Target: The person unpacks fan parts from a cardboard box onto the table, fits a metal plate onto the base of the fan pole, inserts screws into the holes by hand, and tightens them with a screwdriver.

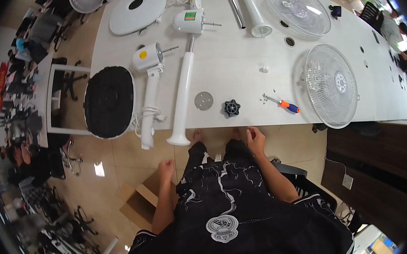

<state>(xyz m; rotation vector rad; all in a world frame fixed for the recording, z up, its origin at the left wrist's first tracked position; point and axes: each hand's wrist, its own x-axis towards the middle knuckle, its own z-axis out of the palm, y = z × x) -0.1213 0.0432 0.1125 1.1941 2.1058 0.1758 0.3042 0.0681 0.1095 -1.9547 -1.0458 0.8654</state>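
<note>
My left hand (166,169) hangs below the table's front edge, its fingers curled into a loose fist with nothing visible in them. My right hand (256,141) is just off that edge, fingers curled together, and no object shows in it. Closest to the right hand on the table are a black star-shaped knob (231,108) and an orange-and-blue screwdriver (290,107) with small screws (264,100) by its tip. A grey disc with holes (203,101) lies left of the knob. The white fan pole (183,97) reaches over the edge, above and between my hands.
Two fan motor units (147,58) (188,22) lie left of centre. A black-bottomed base (109,101) and a white base (138,10) are on the left. Fan guards (332,85) (298,9) lie right. Another pole (252,9) and a metal tube (234,7) are farther back. A cardboard box (144,201) stands on the floor.
</note>
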